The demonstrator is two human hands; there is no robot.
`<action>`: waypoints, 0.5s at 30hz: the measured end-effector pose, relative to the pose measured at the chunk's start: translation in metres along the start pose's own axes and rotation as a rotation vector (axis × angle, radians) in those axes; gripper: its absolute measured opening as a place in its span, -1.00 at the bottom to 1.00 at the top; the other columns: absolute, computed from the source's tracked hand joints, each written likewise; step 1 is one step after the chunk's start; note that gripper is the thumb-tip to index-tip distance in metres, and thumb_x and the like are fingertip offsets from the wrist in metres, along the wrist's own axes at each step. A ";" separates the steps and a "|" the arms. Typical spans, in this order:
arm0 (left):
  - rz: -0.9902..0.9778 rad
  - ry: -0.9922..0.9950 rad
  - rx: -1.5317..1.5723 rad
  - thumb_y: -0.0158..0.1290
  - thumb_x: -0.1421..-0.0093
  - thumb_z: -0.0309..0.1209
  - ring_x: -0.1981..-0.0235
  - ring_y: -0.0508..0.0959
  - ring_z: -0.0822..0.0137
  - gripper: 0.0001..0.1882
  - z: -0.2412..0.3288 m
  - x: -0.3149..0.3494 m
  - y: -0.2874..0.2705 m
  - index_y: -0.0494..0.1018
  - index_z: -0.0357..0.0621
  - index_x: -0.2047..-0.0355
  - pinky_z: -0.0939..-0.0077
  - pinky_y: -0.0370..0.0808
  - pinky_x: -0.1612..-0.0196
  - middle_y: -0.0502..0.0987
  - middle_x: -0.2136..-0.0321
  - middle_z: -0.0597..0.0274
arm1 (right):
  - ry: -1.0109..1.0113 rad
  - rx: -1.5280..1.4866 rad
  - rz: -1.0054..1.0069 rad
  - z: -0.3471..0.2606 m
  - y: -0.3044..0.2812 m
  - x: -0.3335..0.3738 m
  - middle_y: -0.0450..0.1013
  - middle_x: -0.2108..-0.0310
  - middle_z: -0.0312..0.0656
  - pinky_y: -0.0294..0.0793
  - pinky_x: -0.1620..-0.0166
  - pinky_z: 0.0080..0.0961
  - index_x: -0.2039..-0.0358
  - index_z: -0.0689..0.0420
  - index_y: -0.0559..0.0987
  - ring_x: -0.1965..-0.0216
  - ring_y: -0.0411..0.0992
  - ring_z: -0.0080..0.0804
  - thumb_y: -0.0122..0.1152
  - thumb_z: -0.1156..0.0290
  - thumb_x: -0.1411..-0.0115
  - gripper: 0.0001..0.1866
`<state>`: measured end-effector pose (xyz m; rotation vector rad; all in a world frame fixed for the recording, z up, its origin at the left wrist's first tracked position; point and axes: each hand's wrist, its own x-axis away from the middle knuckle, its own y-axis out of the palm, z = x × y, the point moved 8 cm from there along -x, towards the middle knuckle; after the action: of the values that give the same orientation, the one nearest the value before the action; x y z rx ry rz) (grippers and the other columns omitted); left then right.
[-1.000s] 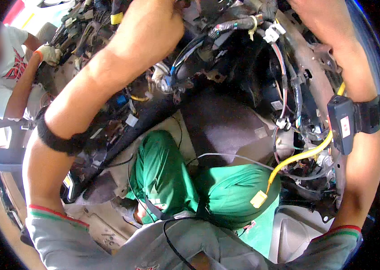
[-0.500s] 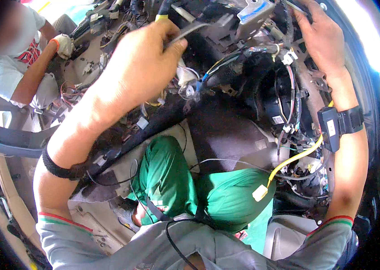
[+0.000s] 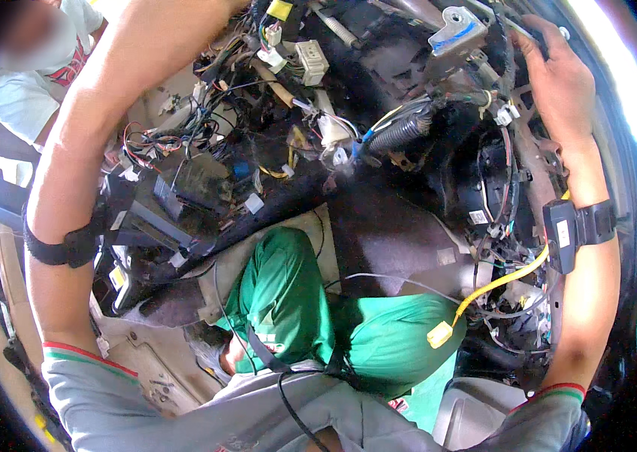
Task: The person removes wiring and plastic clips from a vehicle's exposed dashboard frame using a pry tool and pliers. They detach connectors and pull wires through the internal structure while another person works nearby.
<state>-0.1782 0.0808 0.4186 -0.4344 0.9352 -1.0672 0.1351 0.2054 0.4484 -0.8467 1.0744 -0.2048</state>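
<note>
I am sitting inside a stripped car cabin, facing a bare dashboard frame full of loose wiring (image 3: 183, 143). My left forearm (image 3: 92, 143) reaches up past the top edge, so that hand is out of sight. My right hand (image 3: 556, 75) is raised at the upper right. Its fingers are curled on a dark metal crossbar (image 3: 518, 30), next to a grey metal bracket (image 3: 458, 34). Both wrists carry black bands, the right one (image 3: 575, 230) with a small box. A white connector block (image 3: 311, 60) and a black ribbed conduit (image 3: 401, 132) hang in between.
A yellow cable (image 3: 499, 282) ending in a yellow plug (image 3: 439, 334) droops over my green trousers (image 3: 288, 294). A black module box (image 3: 153, 218) sits low on the left. Another person in a white shirt (image 3: 32, 83) is outside at the upper left.
My left hand has risen from the wires in the centre and left the picture at the top. My right hand has stayed high at the upper right, its fingers now curled on the crossbar.
</note>
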 end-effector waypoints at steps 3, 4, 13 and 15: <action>-0.085 -0.114 0.181 0.13 -0.19 -0.43 0.17 0.60 0.18 -0.65 -0.044 -0.005 0.005 0.51 -0.34 0.03 0.45 0.50 0.07 0.61 0.15 -0.09 | 0.003 -0.037 0.027 0.001 0.003 0.000 0.56 0.26 -0.05 0.49 0.21 -0.26 0.01 -0.13 0.52 0.20 0.53 0.01 0.19 0.10 -0.24 -0.66; -0.083 -0.026 0.080 0.09 -0.22 -0.39 0.20 0.58 0.28 -0.65 -0.055 -0.007 0.000 0.50 -0.36 0.04 0.48 0.47 0.06 0.61 0.19 0.01 | -0.034 -0.004 0.044 0.000 -0.002 -0.002 0.56 0.25 -0.06 0.49 0.21 -0.26 0.01 -0.14 0.52 0.20 0.53 0.01 0.18 0.10 -0.24 -0.67; -0.129 0.070 -0.201 0.10 -0.21 -0.27 0.44 0.48 0.40 -0.69 -0.016 0.020 0.028 0.52 -0.31 0.22 0.37 0.43 0.30 0.53 0.51 0.04 | -0.103 0.073 0.007 -0.017 -0.001 0.000 0.57 0.28 -0.12 0.52 0.29 -0.18 0.09 -0.09 0.46 0.26 0.55 -0.03 0.22 0.12 -0.15 -0.66; -0.192 0.002 -0.059 0.07 -0.25 -0.21 0.47 0.46 0.37 -0.66 -0.011 0.026 0.044 0.50 -0.32 0.26 0.36 0.43 0.30 0.49 0.55 0.16 | -0.150 0.103 0.013 -0.020 -0.011 0.000 0.57 0.27 -0.16 0.54 0.29 -0.18 0.08 -0.09 0.44 0.25 0.55 -0.06 0.24 0.13 -0.13 -0.63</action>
<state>-0.1587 0.0787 0.3705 -0.5814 0.9420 -1.2162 0.1208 0.1878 0.4517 -0.7502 0.9212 -0.1820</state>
